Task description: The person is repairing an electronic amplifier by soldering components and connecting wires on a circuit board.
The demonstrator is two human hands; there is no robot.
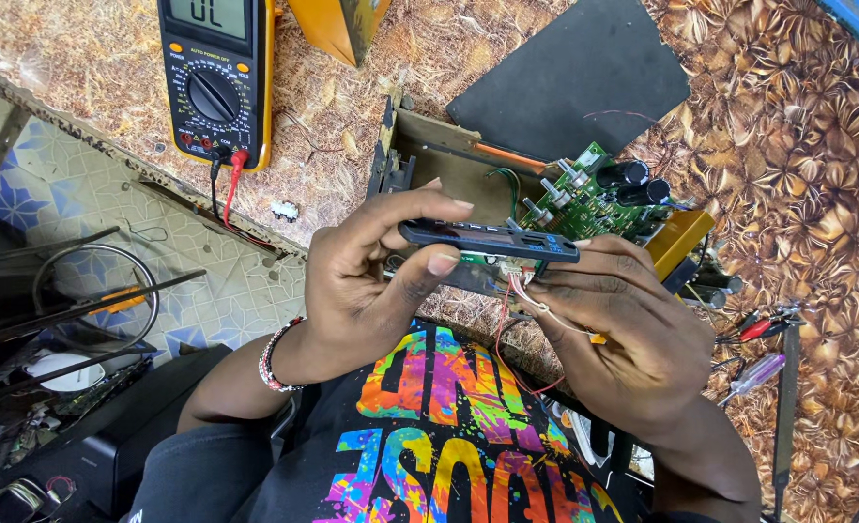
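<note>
Both hands hold a long dark panel module (488, 240) just above my lap, at the table's near edge. My left hand (371, 281) pinches its left end between thumb and fingers. My right hand (623, 320) supports its right end from below, with thin red and white wires (521, 300) running across the fingers. Behind the module sits a green circuit board (594, 199) with black capacitors and metal knob shafts, resting in an open wooden case (439, 160).
A yellow-and-black multimeter (214, 77) with red and black leads lies at the far left of the table. A black sheet (575, 73) lies at the back. Screwdrivers and clip leads (759, 334) lie at the right. Tools and wire clutter the tiled floor (91, 300) at left.
</note>
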